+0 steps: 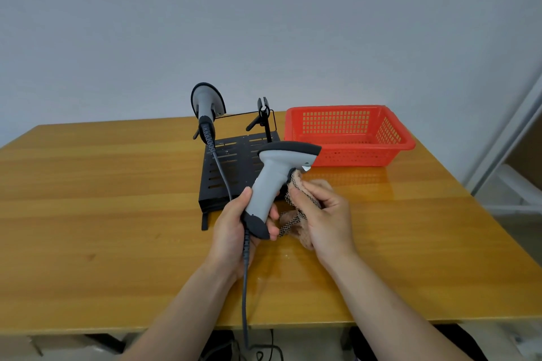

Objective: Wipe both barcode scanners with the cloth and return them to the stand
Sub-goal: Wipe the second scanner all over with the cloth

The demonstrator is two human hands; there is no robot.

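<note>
So we've got the near scanner [277, 176] in the left hand [234, 223], fingers wrapped around the lower handle. Long axis runs from the dark butt cap at bottom left up to the head; it leans right, and the head's nose points right toward the red basket [349, 135]. Body is grey, with a dark top cap and a dark cable [245, 287] hanging off the butt over the table [102, 214] edge. Right hand [322, 220] is clenched on the cloth [296, 202], pinkish with a checked edge, pressed against the handle under the trigger. Second scanner [205, 102] sits in the left cradle of the black stand [234, 173], handle toward us. Right cradle [264, 108] holds nothing.
</note>
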